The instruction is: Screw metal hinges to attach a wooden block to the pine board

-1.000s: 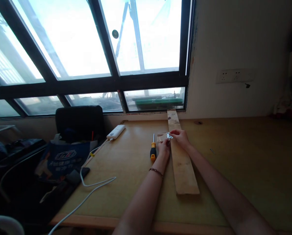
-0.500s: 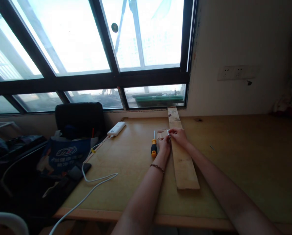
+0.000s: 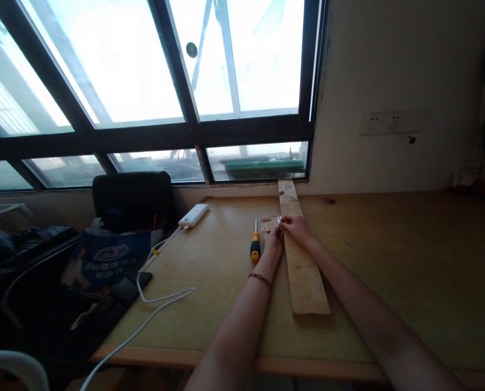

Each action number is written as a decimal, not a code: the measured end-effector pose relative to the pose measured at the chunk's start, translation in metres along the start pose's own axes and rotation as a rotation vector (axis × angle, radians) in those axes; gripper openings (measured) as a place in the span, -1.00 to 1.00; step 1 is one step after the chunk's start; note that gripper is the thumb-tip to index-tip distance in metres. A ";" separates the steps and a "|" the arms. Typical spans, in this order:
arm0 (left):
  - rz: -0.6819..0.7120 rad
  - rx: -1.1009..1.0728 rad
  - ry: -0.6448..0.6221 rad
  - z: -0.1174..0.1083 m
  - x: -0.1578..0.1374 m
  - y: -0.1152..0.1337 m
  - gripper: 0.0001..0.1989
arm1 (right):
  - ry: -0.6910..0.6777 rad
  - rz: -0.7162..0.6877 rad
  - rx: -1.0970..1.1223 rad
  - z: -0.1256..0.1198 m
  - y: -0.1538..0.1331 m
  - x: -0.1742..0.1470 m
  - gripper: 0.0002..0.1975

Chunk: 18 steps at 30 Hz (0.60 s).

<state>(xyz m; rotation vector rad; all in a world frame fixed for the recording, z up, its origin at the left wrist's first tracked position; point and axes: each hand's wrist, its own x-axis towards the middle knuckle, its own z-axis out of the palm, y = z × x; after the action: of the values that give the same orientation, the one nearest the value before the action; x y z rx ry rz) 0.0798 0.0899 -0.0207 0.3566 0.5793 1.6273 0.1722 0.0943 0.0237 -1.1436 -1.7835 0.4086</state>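
Note:
A long wooden plank (image 3: pixel 307 282) lies lengthwise on the table, and a short wood block (image 3: pixel 268 222) sits against its left side. At their junction is a small light, metal-looking piece with dark spots (image 3: pixel 279 220). My right hand (image 3: pixel 296 227) rests over the plank, its fingertips pinched on this piece. Just below it, my left hand (image 3: pixel 273 240) is closed beside the plank's left edge. Whatever its fingers hold is too small to make out. A screwdriver (image 3: pixel 255 247) with a yellow and black handle lies left of my left hand, shaft pointing away.
A thin screw or nail (image 3: pixel 351 246) lies right of the plank. On the table's left are a white power bank (image 3: pixel 193 215) and its white cable (image 3: pixel 173 297). Beyond the left edge stands a black chair (image 3: pixel 132 198) with a blue bag (image 3: pixel 108 258). Behind is a window.
The view has shifted very slightly. Both hands stay at the same spot by the small piece, with only tiny finger movement.

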 end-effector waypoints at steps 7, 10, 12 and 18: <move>-0.064 0.010 -0.022 -0.001 -0.003 0.002 -0.78 | 0.165 0.032 -0.010 -0.044 0.005 -0.018 -0.78; -0.067 -0.004 -0.011 -0.001 -0.004 0.003 -0.78 | 0.206 0.062 -0.307 -0.092 0.030 -0.044 -0.82; -0.066 -0.015 -0.001 0.000 -0.004 0.004 -0.77 | 0.218 0.194 -0.502 -0.121 0.050 -0.065 -0.78; -0.079 -0.003 0.018 0.004 -0.006 0.007 -0.76 | 0.015 0.605 -0.593 -0.149 0.077 -0.097 -0.85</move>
<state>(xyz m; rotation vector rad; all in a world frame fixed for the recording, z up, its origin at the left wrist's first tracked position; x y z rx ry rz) 0.0777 0.0839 -0.0127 0.3137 0.5973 1.5564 0.3497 0.0226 -0.0061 -2.1126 -1.5546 0.2116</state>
